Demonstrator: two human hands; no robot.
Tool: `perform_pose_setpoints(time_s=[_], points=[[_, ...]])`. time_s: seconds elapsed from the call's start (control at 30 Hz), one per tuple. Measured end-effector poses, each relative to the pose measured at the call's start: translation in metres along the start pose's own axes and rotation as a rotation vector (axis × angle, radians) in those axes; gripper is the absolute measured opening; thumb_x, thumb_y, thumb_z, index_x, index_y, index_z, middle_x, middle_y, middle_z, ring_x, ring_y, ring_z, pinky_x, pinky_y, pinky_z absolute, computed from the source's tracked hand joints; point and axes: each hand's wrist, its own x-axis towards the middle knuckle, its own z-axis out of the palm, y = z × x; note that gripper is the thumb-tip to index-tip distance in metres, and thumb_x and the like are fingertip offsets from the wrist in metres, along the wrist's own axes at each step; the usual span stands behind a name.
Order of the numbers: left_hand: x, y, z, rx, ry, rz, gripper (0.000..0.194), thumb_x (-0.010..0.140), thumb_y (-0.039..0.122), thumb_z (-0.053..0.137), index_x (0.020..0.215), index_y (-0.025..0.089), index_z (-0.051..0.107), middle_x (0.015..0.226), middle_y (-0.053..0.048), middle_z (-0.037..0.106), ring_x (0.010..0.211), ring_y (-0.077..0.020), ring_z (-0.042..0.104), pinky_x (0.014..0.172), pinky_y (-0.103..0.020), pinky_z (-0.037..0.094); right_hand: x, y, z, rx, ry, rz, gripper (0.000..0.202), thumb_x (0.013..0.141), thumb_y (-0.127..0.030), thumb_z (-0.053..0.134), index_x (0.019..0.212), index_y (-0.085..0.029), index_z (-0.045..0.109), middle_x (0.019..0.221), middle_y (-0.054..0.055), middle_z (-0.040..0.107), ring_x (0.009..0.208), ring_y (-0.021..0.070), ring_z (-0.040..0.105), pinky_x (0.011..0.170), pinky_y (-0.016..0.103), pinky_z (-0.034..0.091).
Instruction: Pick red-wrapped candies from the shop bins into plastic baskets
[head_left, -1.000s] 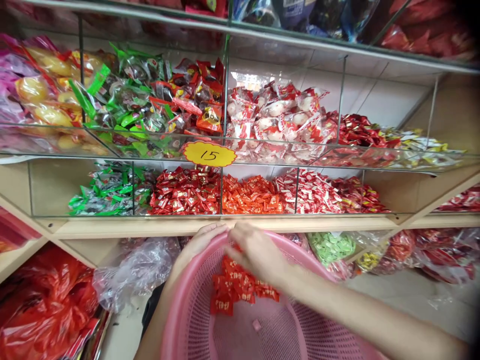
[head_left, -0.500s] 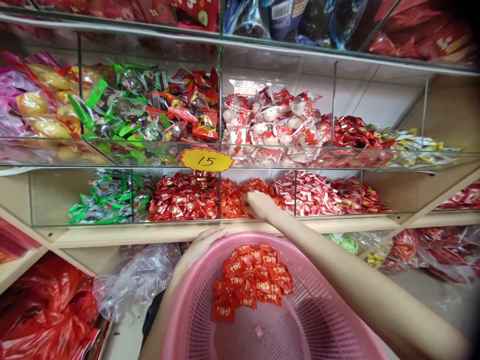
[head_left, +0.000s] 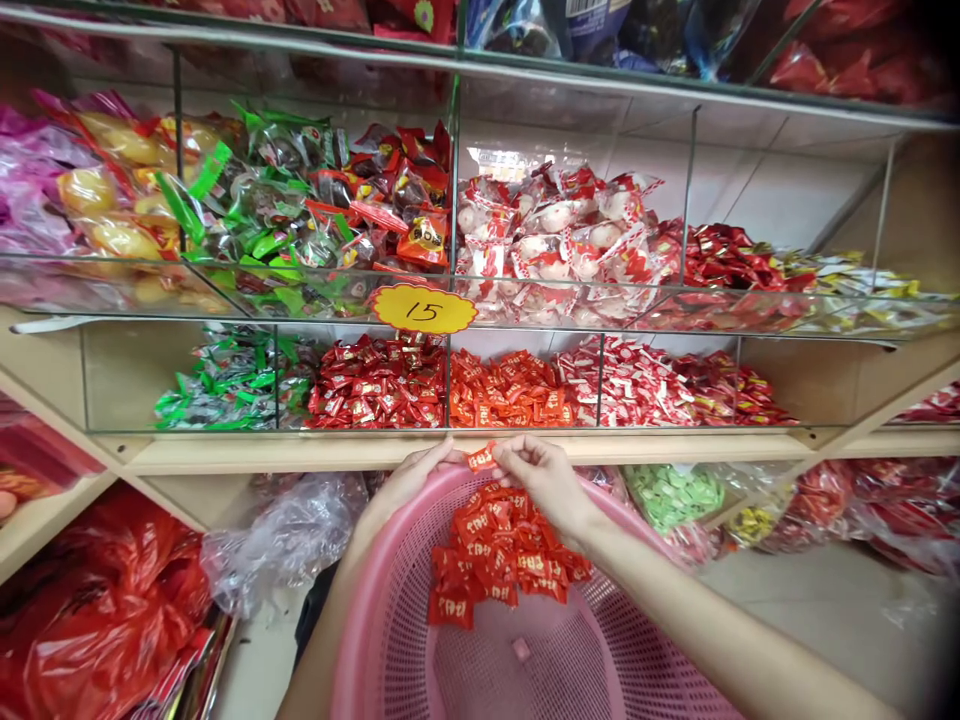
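Orange sweet (head_left: 481,459) pinched in right hand (head_left: 541,478) fingertips above pink basket (head_left: 360,610); left hand (head_left: 409,482) grips the rim, fingers curled. Release best made low over the heap (head_left: 499,555), preventing bounce-out.

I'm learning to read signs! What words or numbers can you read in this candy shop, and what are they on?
"15": handwritten on the yellow price tag stuck to the glass shelf front.
Orange candies in the pink basket, and the one candy at the right hand: white characters, too small to read.
Barcode label on a top-shelf bag: unreadable.
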Motion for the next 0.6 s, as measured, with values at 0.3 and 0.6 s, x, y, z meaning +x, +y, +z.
perform_pose_setpoints(time_s=[0.3, 0.6], points=[[-0.001, -0.001, 0.001, -0.143, -0.007, 0.017, 0.02, 0.064, 0.031, 0.076, 0.072, 0.016, 0.067, 0.067, 0.002, 0.066, 0.059, -0.0086, 0.058, 0.063, -0.021, 0.043, 0.0, 0.021, 0.011, 0.206, 0.088, 0.119, 0.042, 0.05, -0.046, 0.081, 0.069, -0.015, 0.06, 0.064, -0.002, 0.061, 0.061, 0.0098, 0.059, 0.07, 0.027, 0.051], [-0.003, 0.001, 0.001, -0.143, -0.034, -0.034, 0.021, 0.065, 0.029, 0.075, 0.065, 0.015, 0.06, 0.057, 0.003, 0.061, 0.048, -0.0059, 0.053, 0.053, -0.019, 0.04, -0.002, 0.029, 0.011, 0.154, 0.088, 0.063, 0.039, 0.055, -0.047, 0.077, 0.068, -0.016, 0.057, 0.065, -0.003, 0.058, 0.063, 0.0107, 0.057, 0.073, 0.03, 0.051]])
